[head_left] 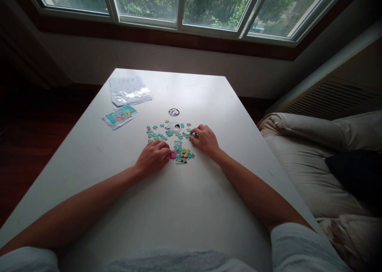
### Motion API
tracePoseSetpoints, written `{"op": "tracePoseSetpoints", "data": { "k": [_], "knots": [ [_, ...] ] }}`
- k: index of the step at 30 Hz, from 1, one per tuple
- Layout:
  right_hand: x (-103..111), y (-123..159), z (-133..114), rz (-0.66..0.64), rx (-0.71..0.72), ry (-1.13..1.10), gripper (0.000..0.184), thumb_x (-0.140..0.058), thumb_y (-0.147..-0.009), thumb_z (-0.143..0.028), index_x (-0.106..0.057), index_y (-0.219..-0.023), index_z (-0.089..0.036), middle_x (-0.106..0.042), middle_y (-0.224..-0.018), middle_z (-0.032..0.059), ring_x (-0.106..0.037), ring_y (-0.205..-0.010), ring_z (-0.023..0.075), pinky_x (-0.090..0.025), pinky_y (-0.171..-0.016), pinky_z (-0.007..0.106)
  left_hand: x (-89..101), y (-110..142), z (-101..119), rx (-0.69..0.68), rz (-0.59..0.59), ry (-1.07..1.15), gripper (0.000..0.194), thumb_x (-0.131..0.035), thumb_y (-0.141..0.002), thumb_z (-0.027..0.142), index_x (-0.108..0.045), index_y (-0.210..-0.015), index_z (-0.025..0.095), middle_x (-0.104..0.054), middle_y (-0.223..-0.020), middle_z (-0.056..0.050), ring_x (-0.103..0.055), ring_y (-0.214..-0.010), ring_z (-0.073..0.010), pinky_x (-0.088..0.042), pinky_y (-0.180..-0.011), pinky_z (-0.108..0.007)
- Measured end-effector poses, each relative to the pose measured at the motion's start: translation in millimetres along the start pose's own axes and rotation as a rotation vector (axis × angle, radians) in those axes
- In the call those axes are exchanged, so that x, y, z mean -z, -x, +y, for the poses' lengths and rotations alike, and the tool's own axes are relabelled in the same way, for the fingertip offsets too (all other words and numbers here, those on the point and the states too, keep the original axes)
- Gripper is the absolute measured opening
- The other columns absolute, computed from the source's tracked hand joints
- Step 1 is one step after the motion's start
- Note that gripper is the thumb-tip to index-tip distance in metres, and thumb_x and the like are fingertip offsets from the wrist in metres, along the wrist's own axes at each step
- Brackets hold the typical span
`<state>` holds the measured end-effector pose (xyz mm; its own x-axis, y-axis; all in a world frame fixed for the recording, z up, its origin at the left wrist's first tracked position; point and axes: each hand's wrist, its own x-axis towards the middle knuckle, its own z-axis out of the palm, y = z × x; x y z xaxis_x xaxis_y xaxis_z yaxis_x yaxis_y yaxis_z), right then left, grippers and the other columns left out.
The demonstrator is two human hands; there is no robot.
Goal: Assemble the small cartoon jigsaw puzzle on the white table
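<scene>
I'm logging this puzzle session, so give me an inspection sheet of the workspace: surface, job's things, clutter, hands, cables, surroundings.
Surface: white table, with a round hole near its middle.
Job's things: joined puzzle section between the hands; loose puzzle pieces scattered just beyond it.
Clutter: picture card and clear plastic bag at the far left; small round lid among the pieces.
Hands: left hand rests at the joined section's left edge; right hand has fingertips on loose pieces. Whether either pinches a piece cannot be told.
Cables: nothing seen.
Surroundings: window ahead, cushioned sofa on the right.
</scene>
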<state>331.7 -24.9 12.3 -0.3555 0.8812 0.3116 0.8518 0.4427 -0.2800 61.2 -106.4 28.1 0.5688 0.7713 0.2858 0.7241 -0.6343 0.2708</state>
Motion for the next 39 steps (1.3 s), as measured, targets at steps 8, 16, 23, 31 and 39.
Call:
{"op": "tracePoseSetpoints", "data": {
  "k": [8,16,23,31,39],
  "knots": [
    [-4,-5,-5,-0.010,-0.070,-0.002,0.008,-0.069,-0.088,-0.029,-0.070,-0.090,-0.022,-0.064,-0.095,0.0096,-0.053,-0.094,0.0267,-0.041,-0.080,0.038,-0.7,1,4,0.021,-0.001,0.017,0.021,-0.053,-0.099,0.025,-0.073,-0.103,0.023,-0.072,-0.108,-0.006,-0.058,-0.101,-0.0220,-0.044,-0.089,-0.039],
    [0,-5,-12,0.006,-0.089,-0.266,0.014,-0.063,-0.084,-0.016,-0.067,-0.096,-0.021,-0.068,-0.085,0.0021,-0.059,-0.082,0.0193,-0.043,-0.078,0.033,-3.2,0,-5,0.123,0.047,0.033,0.019,-0.055,-0.098,0.026,-0.073,-0.098,0.023,-0.072,-0.105,-0.004,-0.060,-0.099,-0.0218,-0.045,-0.090,-0.039],
    [2,-1,-27,-0.010,-0.002,-0.599,0.019,-0.061,-0.089,-0.023,-0.074,-0.103,-0.023,-0.072,-0.089,0.0018,-0.061,-0.074,0.0145,-0.048,-0.073,0.029,1.9,5,11,0.039,0.009,0.030,0.020,-0.053,-0.099,0.026,-0.073,-0.098,0.023,-0.073,-0.104,-0.005,-0.061,-0.097,-0.0216,-0.046,-0.088,-0.040],
    [-3,5,-39,-0.186,-0.049,-0.794,0.017,-0.066,-0.086,-0.032,-0.074,-0.096,-0.021,-0.075,-0.085,0.0002,-0.065,-0.076,0.0152,-0.050,-0.071,0.027,1.7,18,47,-0.119,-0.102,-0.092,0.029,-0.057,-0.094,0.020,-0.064,-0.121,0.021,-0.063,-0.135,-0.011,-0.056,-0.123,-0.0287,-0.046,-0.100,-0.046],
    [-7,6,-42,-0.200,-0.013,-0.749,0.019,-0.063,-0.087,-0.027,-0.074,-0.101,-0.021,-0.070,-0.080,-0.0008,-0.056,-0.067,0.0117,-0.046,-0.067,0.025,-1.0,18,48,-0.181,-0.167,-0.066,0.029,-0.054,-0.095,0.021,-0.061,-0.123,0.020,-0.063,-0.134,-0.012,-0.056,-0.125,-0.0284,-0.045,-0.104,-0.046]
  ]
}}
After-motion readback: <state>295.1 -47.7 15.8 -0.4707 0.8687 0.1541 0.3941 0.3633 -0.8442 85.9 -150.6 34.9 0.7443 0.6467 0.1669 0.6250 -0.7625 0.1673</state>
